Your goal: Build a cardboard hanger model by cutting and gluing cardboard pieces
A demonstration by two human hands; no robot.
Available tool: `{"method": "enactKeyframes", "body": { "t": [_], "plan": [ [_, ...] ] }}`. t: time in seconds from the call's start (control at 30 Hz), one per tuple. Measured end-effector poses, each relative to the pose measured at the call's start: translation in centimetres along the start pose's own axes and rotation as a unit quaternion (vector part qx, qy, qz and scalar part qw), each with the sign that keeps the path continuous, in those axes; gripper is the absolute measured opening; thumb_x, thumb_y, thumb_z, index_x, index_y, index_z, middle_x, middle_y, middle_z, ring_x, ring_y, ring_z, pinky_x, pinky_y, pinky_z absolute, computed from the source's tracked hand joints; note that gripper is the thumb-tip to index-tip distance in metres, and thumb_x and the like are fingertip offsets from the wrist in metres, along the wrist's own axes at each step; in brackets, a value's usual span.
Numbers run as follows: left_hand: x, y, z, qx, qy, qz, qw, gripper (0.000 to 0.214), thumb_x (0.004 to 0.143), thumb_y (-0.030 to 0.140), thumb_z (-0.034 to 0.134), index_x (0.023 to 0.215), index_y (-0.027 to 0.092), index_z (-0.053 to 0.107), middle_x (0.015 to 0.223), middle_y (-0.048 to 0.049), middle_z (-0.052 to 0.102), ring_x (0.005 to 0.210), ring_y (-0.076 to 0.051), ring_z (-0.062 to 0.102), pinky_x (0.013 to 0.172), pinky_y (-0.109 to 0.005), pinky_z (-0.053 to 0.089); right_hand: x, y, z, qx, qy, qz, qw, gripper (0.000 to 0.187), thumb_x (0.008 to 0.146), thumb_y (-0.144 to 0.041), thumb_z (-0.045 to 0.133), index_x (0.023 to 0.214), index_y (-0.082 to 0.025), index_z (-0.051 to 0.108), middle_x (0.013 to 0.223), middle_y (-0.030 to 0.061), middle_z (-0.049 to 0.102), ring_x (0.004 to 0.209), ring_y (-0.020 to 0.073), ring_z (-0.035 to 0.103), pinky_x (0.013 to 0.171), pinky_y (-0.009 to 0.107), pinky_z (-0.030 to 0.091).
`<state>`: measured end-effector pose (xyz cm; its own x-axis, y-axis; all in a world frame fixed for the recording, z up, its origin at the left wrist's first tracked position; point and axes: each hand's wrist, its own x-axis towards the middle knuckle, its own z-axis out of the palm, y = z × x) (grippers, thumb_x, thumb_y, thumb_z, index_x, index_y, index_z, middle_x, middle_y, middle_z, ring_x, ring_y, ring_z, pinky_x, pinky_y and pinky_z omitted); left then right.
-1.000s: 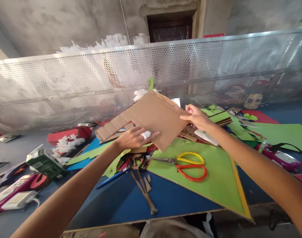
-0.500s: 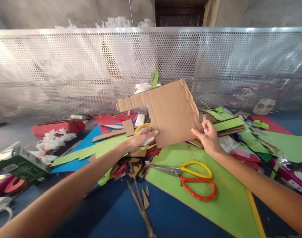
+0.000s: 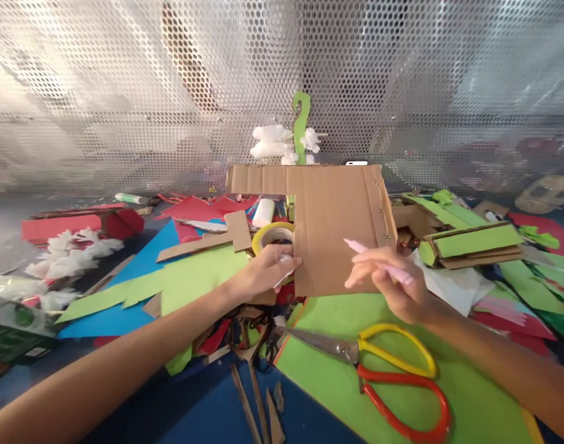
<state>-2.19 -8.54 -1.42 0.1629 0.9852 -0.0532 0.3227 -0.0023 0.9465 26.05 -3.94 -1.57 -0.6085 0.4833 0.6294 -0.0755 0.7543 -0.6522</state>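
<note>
My left hand (image 3: 271,269) pinches the lower left edge of a brown cardboard piece (image 3: 335,213). The piece is a square panel with a narrow strip jutting left from its top, and it leans upright facing me. Something white shows under the left fingers, too hidden to name. In front of the panel's lower right part, my right hand (image 3: 399,283) is closed around a slim pink pen (image 3: 355,246), one end pointing up and left. Below lie scissors (image 3: 349,350) with one yellow and one red handle, on a green sheet (image 3: 323,382).
Behind the left hand sits a roll of yellow tape (image 3: 258,237). A green cut-out hook shape (image 3: 301,123) stands behind the cardboard. A folded green cardboard strip (image 3: 478,240) lies right, a red piece (image 3: 62,228) left. Perforated metal sheeting (image 3: 226,74) rises at the back.
The cardboard has gone from tilted to nearly level. My right hand has let go of its edge and moved in front of it with the pink pen. The view has tipped downward.
</note>
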Motion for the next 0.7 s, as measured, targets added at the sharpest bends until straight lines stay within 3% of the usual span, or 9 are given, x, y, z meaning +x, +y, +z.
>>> {"method": "enactKeyframes", "body": {
  "t": [0.07,0.13,0.33,0.53,0.7],
  "plan": [
    [-0.5,-0.2,0.5,-0.018,0.011,0.003,1.0,0.037,0.092,0.053,0.064,0.088,0.016,0.058,0.057,0.0081,0.044,0.04,-0.007,0.043,0.038,-0.019,0.041,0.0,0.6,1.0,0.062,-0.041,0.041,0.996,0.033,0.108,-0.039,0.05,0.134,-0.026,0.065,0.091,0.0033,0.081,0.076,0.0168,0.075,0.074,0.032,0.063],
    [-1.0,-0.4,0.8,-0.03,0.012,0.003,0.999,0.038,0.094,0.054,0.061,0.09,0.016,0.056,0.057,0.0086,0.044,0.039,-0.007,0.044,0.037,-0.018,0.038,0.1,1.2,1.5,0.073,-0.058,0.078,0.993,0.03,0.106,-0.038,0.055,0.125,-0.023,0.072,0.099,0.0055,0.081,0.077,0.0153,0.076,0.065,0.025,0.06],
    [-1.4,-0.8,0.9,-0.019,-0.002,-0.001,1.0,0.042,0.097,0.056,0.059,0.104,0.014,0.059,0.064,0.0065,0.052,0.042,-0.007,0.046,0.039,-0.018,0.039,0.8,1.0,1.7,-0.021,-0.063,0.136,0.989,0.006,0.094,-0.025,0.072,0.095,-0.02,0.075,0.082,0.0016,0.079,0.066,0.0121,0.071,0.058,0.02,0.052],
    [-1.5,-1.0,1.0,-0.029,0.003,-0.009,1.0,0.036,0.097,0.048,0.061,0.111,0.015,0.062,0.06,0.0077,0.048,0.047,-0.008,0.045,0.045,-0.018,0.039,0.1,1.3,2.2,-0.019,-0.089,0.086,0.992,0.006,0.093,-0.018,0.067,0.097,-0.02,0.072,0.084,0.0027,0.075,0.069,0.0129,0.067,0.064,0.024,0.05],
    [-1.3,-0.6,1.0,-0.067,-0.003,0.014,0.998,0.04,0.094,0.045,0.066,0.12,0.015,0.066,0.071,0.0017,0.061,0.064,-0.013,0.056,0.065,-0.024,0.051,0.6,0.8,1.8,-0.003,-0.101,0.129,0.987,0.007,0.095,-0.021,0.066,0.095,-0.021,0.072,0.083,0.0023,0.075,0.07,0.0133,0.068,0.063,0.023,0.05]
  ]
}}
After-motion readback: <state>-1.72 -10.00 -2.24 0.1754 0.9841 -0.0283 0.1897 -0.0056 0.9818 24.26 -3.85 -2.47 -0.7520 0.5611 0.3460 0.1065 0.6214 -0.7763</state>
